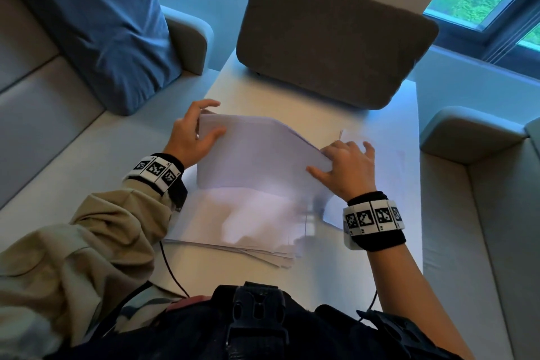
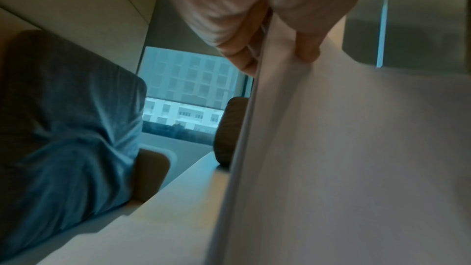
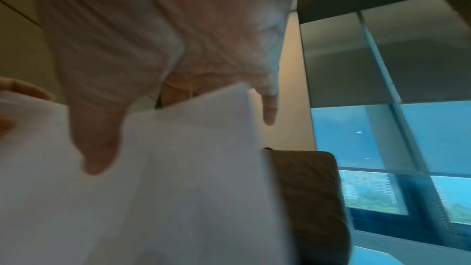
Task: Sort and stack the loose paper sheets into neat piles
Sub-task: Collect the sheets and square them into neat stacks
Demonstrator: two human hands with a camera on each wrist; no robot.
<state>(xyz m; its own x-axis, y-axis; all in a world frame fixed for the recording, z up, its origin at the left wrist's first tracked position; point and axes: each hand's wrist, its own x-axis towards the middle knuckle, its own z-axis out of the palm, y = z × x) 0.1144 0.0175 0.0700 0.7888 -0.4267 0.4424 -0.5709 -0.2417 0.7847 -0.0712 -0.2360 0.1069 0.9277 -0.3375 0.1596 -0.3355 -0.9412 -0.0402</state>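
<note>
Beyond both hands a grey-brown fabric cushion (image 1: pixel 330 38) stands on the far end of the white rectangular table (image 1: pixel 388 131), and a blue pillow (image 1: pixel 96 23) leans on the beige bench past the left hand (image 1: pixel 191 137). Windows fill the wall behind the cushion. Between the hands, a thick sheaf of white paper sheets (image 1: pixel 257 155) is lifted off the table, the left hand gripping its left edge, thumb on top, and the right hand (image 1: pixel 347 169) pinching its right edge. Beneath them, nearer the body, a loose fanned pile of white sheets (image 1: pixel 233 222) lies flat on the table.
</note>
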